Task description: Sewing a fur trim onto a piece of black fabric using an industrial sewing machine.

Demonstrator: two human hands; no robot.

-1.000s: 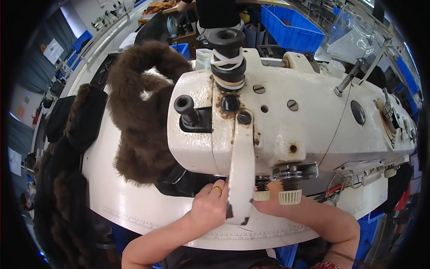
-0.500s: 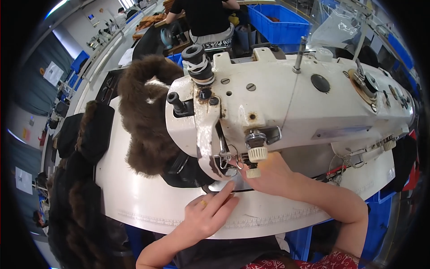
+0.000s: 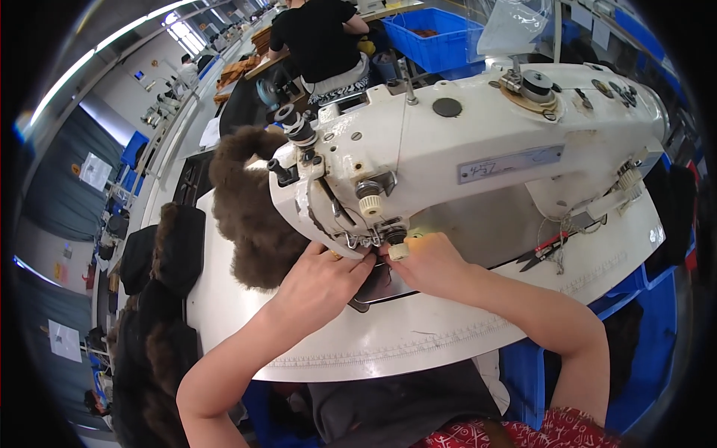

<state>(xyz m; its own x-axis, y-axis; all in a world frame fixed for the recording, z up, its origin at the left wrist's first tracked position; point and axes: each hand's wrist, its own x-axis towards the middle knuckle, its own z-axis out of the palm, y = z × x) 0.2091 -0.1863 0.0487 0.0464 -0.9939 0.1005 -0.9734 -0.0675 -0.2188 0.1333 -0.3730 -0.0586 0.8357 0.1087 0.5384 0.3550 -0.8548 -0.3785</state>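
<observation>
A white industrial sewing machine [image 3: 433,142] stands over a white table, its needle end between my two hands. My left hand [image 3: 317,280] is closed beside the needle area, its fingers bent in under the machine head. From the other side my right hand [image 3: 433,265] comes up to the same spot, its fingers pinched together behind the tension knob. Whatever the fingertips hold is hidden. A dark brown fur piece [image 3: 250,216] lies bunched left of the machine head, reaching down to my left hand. The black fabric part of it is mostly covered now.
Black and brown fur-trimmed pieces [image 3: 179,250] are piled at the left table edge. Red-handled snips [image 3: 544,250] lie under the machine arm at the right. Blue bins [image 3: 523,381] stand below the table. Ahead, a person in black [image 3: 317,41] sits near another blue bin [image 3: 433,37].
My left hand has moved up and in beside the needle, over the black fabric. My right hand stays near the needle with its fingers gathered. The head view has shifted.
</observation>
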